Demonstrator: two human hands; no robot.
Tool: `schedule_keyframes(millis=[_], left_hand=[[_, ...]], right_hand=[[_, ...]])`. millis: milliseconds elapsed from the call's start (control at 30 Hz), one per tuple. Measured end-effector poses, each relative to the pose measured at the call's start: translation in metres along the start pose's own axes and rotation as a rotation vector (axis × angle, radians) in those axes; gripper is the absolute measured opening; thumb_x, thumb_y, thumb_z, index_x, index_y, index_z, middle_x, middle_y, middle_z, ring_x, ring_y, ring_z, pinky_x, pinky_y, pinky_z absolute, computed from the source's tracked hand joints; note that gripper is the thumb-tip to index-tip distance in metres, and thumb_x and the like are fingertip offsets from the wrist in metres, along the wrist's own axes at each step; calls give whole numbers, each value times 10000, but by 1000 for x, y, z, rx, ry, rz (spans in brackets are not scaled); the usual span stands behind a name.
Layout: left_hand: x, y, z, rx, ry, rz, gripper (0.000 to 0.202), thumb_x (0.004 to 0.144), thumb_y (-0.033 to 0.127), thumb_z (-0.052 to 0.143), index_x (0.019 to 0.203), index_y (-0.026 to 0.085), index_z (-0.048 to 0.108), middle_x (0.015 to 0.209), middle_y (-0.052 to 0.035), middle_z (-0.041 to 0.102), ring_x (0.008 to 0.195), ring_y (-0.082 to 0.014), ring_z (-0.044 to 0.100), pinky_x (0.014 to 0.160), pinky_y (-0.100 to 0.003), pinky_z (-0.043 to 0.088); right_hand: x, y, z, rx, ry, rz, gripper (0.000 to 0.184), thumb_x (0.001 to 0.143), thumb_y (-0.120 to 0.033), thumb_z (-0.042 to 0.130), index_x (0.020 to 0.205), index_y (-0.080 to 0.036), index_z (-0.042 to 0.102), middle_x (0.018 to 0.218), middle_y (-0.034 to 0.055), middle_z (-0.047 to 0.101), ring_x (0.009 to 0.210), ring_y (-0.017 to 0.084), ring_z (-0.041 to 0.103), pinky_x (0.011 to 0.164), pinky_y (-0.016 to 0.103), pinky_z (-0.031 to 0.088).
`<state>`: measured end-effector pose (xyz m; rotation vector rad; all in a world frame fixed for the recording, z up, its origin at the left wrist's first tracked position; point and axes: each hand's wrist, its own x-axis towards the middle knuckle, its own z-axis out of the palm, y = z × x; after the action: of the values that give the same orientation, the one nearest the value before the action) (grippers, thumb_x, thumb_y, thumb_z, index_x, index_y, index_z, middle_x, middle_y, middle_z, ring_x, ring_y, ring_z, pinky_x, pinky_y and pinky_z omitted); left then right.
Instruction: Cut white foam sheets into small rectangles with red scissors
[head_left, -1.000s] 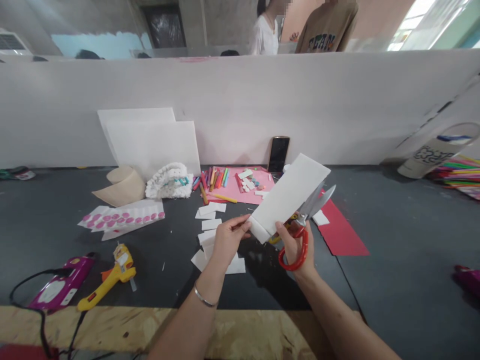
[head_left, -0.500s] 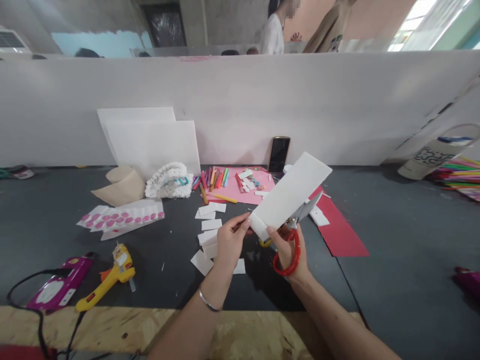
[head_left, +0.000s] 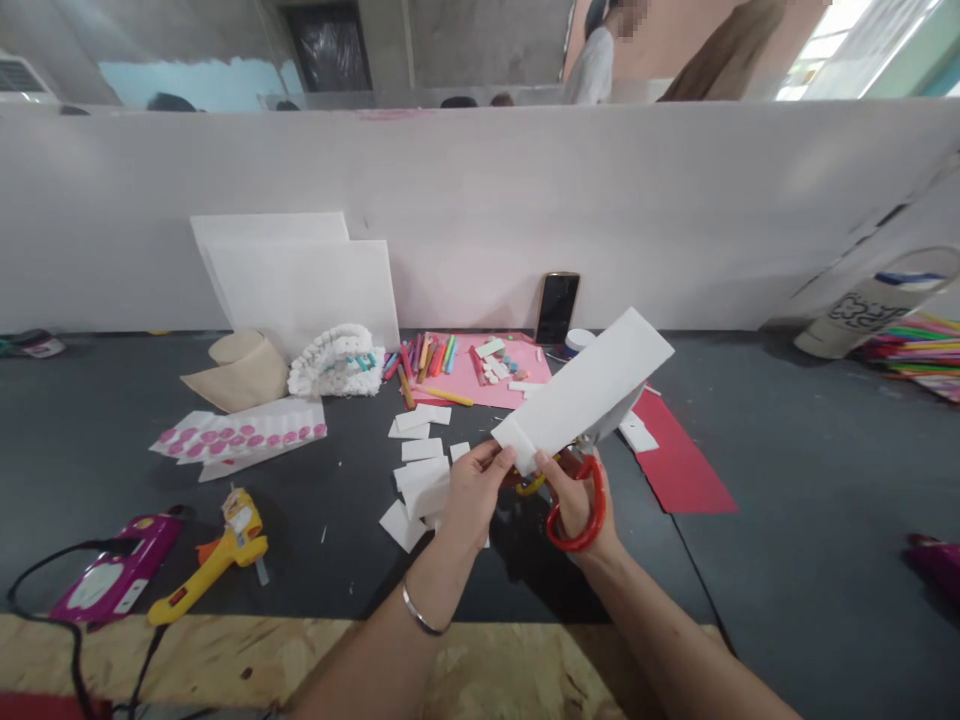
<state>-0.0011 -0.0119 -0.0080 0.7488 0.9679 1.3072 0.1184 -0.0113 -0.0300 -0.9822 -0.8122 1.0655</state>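
Note:
My left hand (head_left: 471, 495) pinches the near corner of a long white foam strip (head_left: 589, 388) held up over the dark table. My right hand (head_left: 579, 500) is closed in the red handles of a pair of scissors (head_left: 577, 505); the blades are hidden behind the strip. Below my hands lie several cut white rectangles (head_left: 421, 470).
A yellow glue gun (head_left: 214, 555) and a magenta tool (head_left: 116, 575) lie at the near left. Pink-dotted strips (head_left: 240, 437), white boards (head_left: 300, 285), a pink sheet with markers (head_left: 465, 365), a phone (head_left: 556, 306) and red paper (head_left: 679, 460) surround the work. People stand behind the white partition.
The scissor blades, open and sticking out to the right of the strip a second ago, have closed in behind it. The strip has tilted slightly flatter. The people behind the partition moved right.

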Motion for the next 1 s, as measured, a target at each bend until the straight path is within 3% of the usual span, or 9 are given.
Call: schedule_keyframes(millis=[167, 300, 500, 767, 1000], left_hand=[[5, 9, -11, 44, 36, -26, 374, 641, 435, 822, 839, 124, 759, 709, -29, 711, 619, -122, 619, 591, -234, 557], [5, 18, -14, 80, -3, -106, 420, 579, 415, 858, 840, 102, 760, 728, -58, 717, 623, -131, 631, 568, -233, 567], [2, 17, -8, 67, 22, -140, 336, 609, 353, 850, 797, 94, 751, 709, -68, 701, 604, -122, 617, 549, -228, 570], [4, 8, -9, 81, 84, -126, 242, 685, 326, 794, 790, 116, 737, 618, -10, 619, 567, -106, 562, 597, -268, 589], [4, 9, -6, 71, 111, -143, 247, 664, 308, 807, 796, 112, 735, 669, -31, 653, 569, -106, 572, 569, -261, 584]], right_hand=[[8, -13, -7, -56, 109, -49, 373, 716, -369, 769, 982, -212, 560, 767, -23, 645, 663, 143, 627, 637, 278, 517], [23, -21, -19, -26, 256, -81, 366, 697, -372, 780, 944, -190, 581, 774, -8, 657, 660, 145, 634, 624, 277, 532], [31, -11, -24, 48, 257, -8, 372, 636, -331, 820, 895, -178, 602, 708, -38, 636, 538, 112, 595, 531, 250, 513], [19, -6, -21, -150, 321, -162, 348, 724, -342, 762, 980, -202, 571, 866, 9, 691, 756, 174, 670, 759, 348, 547], [15, -14, -15, -142, 334, -155, 402, 718, -340, 762, 1021, -200, 538, 901, 36, 685, 785, 186, 668, 817, 393, 539]])
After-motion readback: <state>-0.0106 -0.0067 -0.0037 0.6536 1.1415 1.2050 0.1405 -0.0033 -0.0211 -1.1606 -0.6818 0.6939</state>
